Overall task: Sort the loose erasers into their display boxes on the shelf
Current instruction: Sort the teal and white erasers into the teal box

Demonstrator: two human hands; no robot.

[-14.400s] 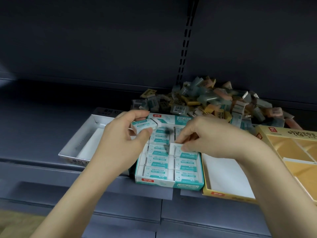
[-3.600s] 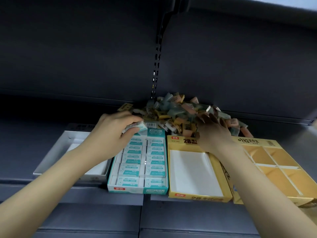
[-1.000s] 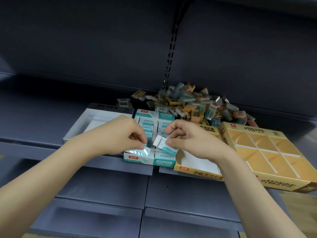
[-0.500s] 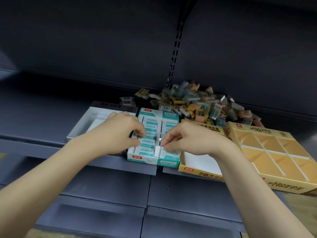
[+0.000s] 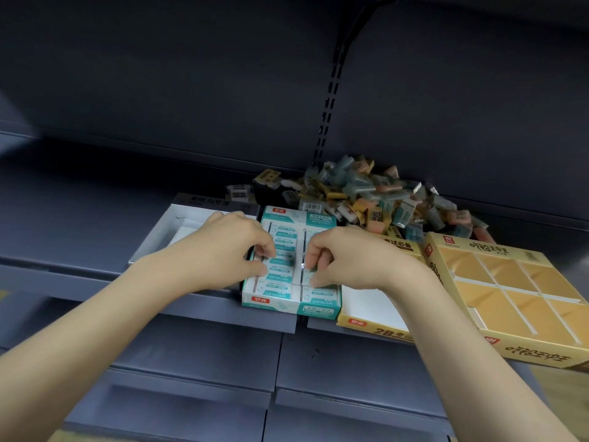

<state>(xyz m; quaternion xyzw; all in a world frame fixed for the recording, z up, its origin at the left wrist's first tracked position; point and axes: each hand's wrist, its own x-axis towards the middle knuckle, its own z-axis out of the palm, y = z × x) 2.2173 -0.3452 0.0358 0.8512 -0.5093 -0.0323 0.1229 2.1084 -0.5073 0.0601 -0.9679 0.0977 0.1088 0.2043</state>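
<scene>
A teal display box [image 5: 274, 305] stands at the shelf's front edge, filled with rows of teal-and-white erasers. My left hand [image 5: 232, 247] is over its left column, fingers curled, pinching a teal eraser [image 5: 280, 269] down among the others. My right hand [image 5: 344, 260] is over the right column, thumb and fingers pinching another teal eraser [image 5: 310, 274] in its row. Behind the box lies a heap of loose erasers [image 5: 376, 199] in teal, orange and yellow wrappers.
A white box [image 5: 156, 240] sits left of the teal one. A yellow 2B box [image 5: 366, 323] with a white floor sits to the right, and a larger yellow box with dividers [image 5: 510, 282] hangs over the shelf edge at far right. Drawer fronts lie below.
One second ago both hands held teal erasers above the box's front. They have since lowered them into the rows and now pinch them in place.
</scene>
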